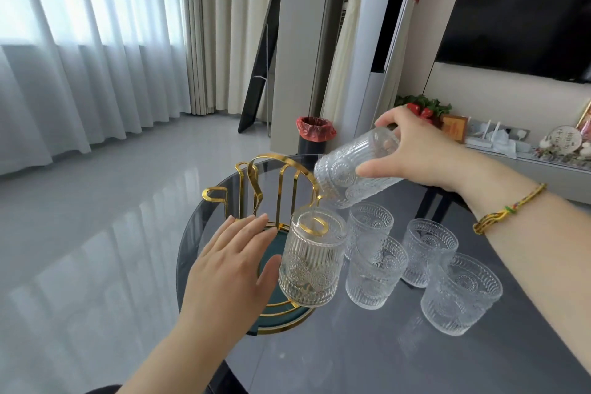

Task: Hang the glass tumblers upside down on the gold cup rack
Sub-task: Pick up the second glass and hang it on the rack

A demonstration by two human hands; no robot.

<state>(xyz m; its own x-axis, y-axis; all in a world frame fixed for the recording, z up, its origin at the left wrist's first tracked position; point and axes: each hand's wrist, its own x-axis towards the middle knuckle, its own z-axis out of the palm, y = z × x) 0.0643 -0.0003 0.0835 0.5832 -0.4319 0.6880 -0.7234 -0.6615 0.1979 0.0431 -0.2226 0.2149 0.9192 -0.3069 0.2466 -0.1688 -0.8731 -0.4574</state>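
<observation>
My right hand (415,150) grips a tipped glass tumbler (355,169) over the gold cup rack (281,182). My left hand (230,262) is flat and open, holding nothing.

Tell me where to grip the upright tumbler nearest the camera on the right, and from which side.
Grip that tumbler around its ribbed side wall, the hand coming from the right. It stands mouth up, with open table to its right and front and other tumblers to its left. From there it probably turns over easily for the rack.
</observation>
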